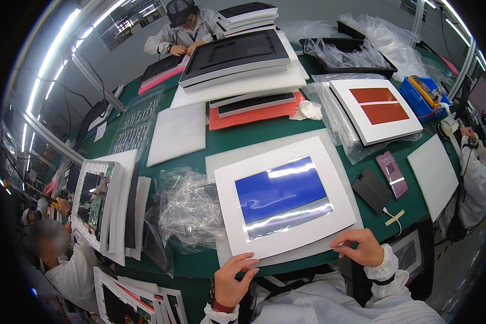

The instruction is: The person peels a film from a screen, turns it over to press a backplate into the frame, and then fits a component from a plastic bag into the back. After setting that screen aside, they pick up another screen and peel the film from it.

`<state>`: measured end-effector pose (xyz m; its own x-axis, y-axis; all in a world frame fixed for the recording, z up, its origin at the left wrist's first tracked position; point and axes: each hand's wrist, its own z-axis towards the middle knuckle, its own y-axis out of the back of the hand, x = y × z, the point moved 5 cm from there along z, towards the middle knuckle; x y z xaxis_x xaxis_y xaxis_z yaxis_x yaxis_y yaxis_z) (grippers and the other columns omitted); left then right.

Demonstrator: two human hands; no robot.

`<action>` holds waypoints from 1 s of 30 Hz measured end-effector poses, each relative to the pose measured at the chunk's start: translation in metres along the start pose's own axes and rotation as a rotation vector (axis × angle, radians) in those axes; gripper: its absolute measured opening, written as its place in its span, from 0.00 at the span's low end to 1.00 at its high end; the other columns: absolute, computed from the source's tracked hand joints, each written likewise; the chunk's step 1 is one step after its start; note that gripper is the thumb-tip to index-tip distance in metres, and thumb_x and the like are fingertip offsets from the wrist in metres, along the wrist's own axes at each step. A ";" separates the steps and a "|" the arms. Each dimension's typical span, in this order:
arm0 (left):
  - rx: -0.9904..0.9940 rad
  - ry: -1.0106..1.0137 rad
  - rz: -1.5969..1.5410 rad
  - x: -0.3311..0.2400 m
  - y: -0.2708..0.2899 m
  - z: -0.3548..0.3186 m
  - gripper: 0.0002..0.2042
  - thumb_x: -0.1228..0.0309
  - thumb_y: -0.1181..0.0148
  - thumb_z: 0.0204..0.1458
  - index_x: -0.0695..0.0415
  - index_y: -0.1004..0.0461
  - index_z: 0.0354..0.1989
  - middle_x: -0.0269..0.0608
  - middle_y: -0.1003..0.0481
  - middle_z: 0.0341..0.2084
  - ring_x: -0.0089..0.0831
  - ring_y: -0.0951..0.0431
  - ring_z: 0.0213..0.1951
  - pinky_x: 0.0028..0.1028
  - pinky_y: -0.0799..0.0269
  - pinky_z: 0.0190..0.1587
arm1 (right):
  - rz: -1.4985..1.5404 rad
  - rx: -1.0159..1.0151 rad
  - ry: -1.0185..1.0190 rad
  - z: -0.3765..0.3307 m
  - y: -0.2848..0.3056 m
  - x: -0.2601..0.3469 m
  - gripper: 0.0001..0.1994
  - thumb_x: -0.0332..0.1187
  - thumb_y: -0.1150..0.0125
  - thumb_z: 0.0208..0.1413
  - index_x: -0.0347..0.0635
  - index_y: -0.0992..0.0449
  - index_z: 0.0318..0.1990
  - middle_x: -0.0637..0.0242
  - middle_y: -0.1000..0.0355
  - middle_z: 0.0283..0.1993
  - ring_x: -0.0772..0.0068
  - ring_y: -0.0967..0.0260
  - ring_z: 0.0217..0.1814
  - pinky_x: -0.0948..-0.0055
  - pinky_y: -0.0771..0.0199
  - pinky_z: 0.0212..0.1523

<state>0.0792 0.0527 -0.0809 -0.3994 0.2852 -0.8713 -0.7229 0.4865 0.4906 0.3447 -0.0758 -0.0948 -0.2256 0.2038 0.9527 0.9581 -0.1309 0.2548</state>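
Note:
A white-framed display panel [229, 186] lies flat in front of me on a white foam sheet [213, 163]. Its screen [281, 189] is blue above and greyish below, with lamp reflections across it. Close to the frame's lower left corner is my left hand [233, 283], fingers bent and thumb apart, holding nothing I can see. My right hand [362, 247] hovers at the lower right corner, its fingers curved with a gap to the thumb. Whether either fingertip touches the frame I cannot tell.
Crumpled clear plastic [186, 208] lies left of the panel. Another white panel [343, 100] with a red screen rests at right, near a phone [392, 174] and a dark box [371, 189]. Stacked panels [235, 54] stand behind. A co-worker [186, 27] sits across the table.

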 end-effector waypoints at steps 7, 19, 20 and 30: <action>-0.127 -0.117 0.145 -0.006 0.016 0.012 0.09 0.80 0.38 0.39 0.60 0.23 0.31 0.44 0.24 0.34 0.33 0.23 0.31 0.25 0.28 0.33 | -0.224 -0.044 0.076 0.013 0.015 0.026 0.09 0.22 0.40 0.46 0.37 0.25 0.38 0.63 0.27 0.33 0.75 0.28 0.29 0.80 0.30 0.32; -0.221 -0.090 0.251 0.090 0.036 0.114 0.14 0.77 0.50 0.49 0.61 0.32 0.46 0.44 0.29 0.29 0.33 0.25 0.32 0.28 0.29 0.34 | -0.370 -0.271 -0.151 0.142 0.087 -0.018 0.15 0.27 0.49 0.53 0.32 0.36 0.48 0.54 0.33 0.39 0.67 0.33 0.38 0.75 0.33 0.41; -0.173 0.044 0.150 0.103 0.036 0.121 0.14 0.76 0.51 0.50 0.61 0.33 0.46 0.44 0.28 0.28 0.34 0.25 0.30 0.29 0.28 0.32 | -0.352 -0.225 -0.231 0.147 0.087 -0.028 0.15 0.27 0.50 0.53 0.32 0.36 0.48 0.51 0.32 0.40 0.65 0.31 0.40 0.74 0.32 0.43; 0.022 0.411 0.513 0.102 0.034 0.170 0.20 0.57 0.53 0.54 0.64 0.25 0.28 0.59 0.25 0.29 0.54 0.26 0.36 0.44 0.32 0.41 | -0.410 -0.261 -0.304 0.177 0.089 -0.039 0.13 0.28 0.52 0.50 0.25 0.28 0.36 0.48 0.27 0.29 0.53 0.26 0.27 0.64 0.24 0.27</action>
<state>0.1098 0.2386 -0.1513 -0.8761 0.1487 -0.4586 -0.3741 0.3905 0.8412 0.4696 0.0764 -0.1389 -0.4719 0.5537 0.6861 0.7188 -0.2091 0.6631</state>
